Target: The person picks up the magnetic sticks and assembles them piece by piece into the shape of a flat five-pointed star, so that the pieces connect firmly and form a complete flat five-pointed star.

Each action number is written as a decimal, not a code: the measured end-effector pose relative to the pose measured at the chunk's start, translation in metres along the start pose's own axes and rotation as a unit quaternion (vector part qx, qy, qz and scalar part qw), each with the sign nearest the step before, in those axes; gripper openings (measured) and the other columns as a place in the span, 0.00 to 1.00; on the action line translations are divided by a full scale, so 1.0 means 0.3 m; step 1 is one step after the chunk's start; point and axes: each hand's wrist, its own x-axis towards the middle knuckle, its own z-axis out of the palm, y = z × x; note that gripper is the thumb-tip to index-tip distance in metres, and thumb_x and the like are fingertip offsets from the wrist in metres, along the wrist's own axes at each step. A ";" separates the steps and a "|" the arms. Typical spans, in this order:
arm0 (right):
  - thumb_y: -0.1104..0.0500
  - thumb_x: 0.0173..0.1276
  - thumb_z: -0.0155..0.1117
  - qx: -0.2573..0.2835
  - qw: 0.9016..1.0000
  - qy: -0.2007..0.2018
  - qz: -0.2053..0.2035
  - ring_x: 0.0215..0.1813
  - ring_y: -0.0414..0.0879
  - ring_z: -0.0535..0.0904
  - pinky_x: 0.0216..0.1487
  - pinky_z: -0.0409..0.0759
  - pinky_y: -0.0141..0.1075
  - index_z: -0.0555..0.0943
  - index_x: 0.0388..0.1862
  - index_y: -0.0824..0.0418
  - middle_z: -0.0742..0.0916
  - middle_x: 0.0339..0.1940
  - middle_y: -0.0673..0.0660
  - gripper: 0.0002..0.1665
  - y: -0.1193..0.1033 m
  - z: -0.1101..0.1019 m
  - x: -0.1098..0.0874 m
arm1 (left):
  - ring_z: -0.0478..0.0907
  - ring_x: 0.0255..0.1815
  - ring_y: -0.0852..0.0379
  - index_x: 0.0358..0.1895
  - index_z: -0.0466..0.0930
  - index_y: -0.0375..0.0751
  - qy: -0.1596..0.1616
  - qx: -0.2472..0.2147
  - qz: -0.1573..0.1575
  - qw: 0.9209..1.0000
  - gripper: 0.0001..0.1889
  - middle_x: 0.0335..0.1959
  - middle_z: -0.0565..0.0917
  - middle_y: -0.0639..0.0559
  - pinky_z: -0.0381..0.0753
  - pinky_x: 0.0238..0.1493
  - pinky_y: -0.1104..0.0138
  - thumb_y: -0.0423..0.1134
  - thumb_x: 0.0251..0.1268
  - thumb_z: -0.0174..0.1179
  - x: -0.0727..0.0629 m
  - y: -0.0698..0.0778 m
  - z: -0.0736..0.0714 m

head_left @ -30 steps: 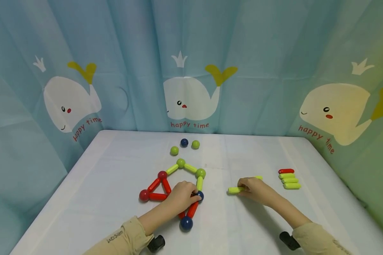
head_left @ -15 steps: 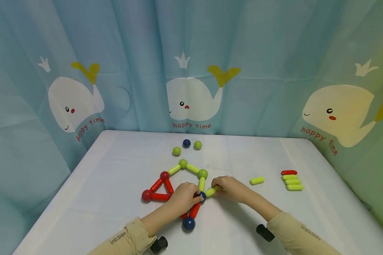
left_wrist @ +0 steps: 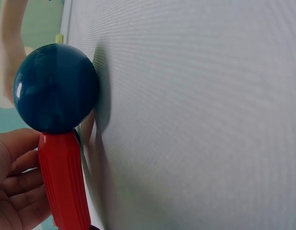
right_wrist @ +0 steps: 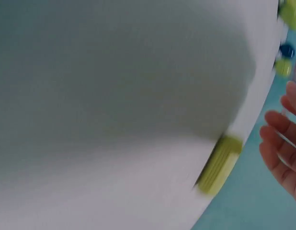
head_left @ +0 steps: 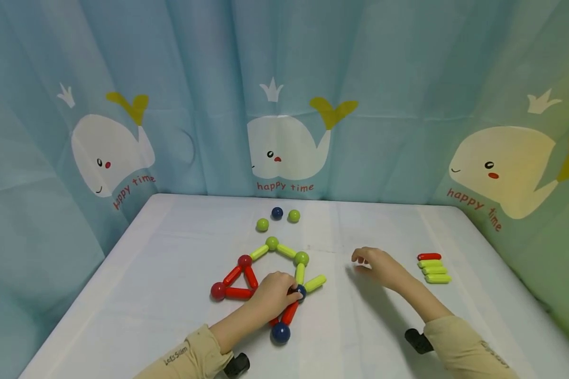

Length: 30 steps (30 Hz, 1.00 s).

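Blue ball (head_left: 302, 291) and green stick (head_left: 316, 283) are touching: one end of the stick meets the ball, and the other end pokes out free. They are on the right side of the shape (head_left: 249, 277), which lies on the table (head_left: 170, 247), left of the middle.

The left hand (head_left: 276, 295) pinches the blue ball. That seems a good trick, since a firm ball should stop the shape from sliding when a stick joins on. If it tugs too hard, the red stick (head_left: 290, 313) might pop off.

The right hand (head_left: 378, 267) holds nothing. Near its fingers, but apart from them, the loose stick (right_wrist: 220, 165) lies on the table in the right wrist view; in the head view the hand seems to hide it. To grab it well, pinch it in the middle so both ends are bare. Then bring it in low and slow, one end first.

The left arm (head_left: 242, 322) leans in from the near left, with its fingers bent. The right arm (head_left: 429, 302) slants in from the near right. Its hand is up off the table, with a shadow beside it, and its fingers are softly bent and point left.
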 end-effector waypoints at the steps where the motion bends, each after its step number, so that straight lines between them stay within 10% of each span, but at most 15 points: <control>1: 0.71 0.55 0.67 -0.005 1.000 -0.002 0.009 0.34 0.49 0.78 0.35 0.78 0.40 0.78 0.33 0.65 0.82 0.30 0.56 0.08 0.019 -0.007 -0.010 | 0.64 0.23 0.63 0.22 0.78 0.44 0.001 0.000 0.000 1.000 0.11 0.18 0.71 0.59 0.63 0.26 0.74 0.43 0.57 0.66 -0.001 0.000 0.001; 12: 0.70 0.51 0.71 -0.047 0.995 -0.067 0.056 0.32 0.49 0.77 0.35 0.78 0.41 0.78 0.32 0.65 0.81 0.29 0.56 0.11 0.139 -0.032 -0.070 | 0.64 0.23 0.63 0.22 0.79 0.44 0.007 0.001 0.003 1.000 0.11 0.18 0.71 0.59 0.63 0.27 0.74 0.43 0.56 0.66 0.003 -0.004 -0.001; 30: 0.70 0.58 0.66 0.002 0.998 -0.059 0.002 0.35 0.45 0.79 0.37 0.79 0.35 0.81 0.37 0.69 0.83 0.32 0.56 0.07 -0.031 0.047 0.114 | 0.65 0.23 0.63 0.26 0.79 0.43 -0.001 0.012 0.002 1.000 0.10 0.20 0.74 0.58 0.65 0.27 0.74 0.44 0.57 0.66 0.006 0.001 0.003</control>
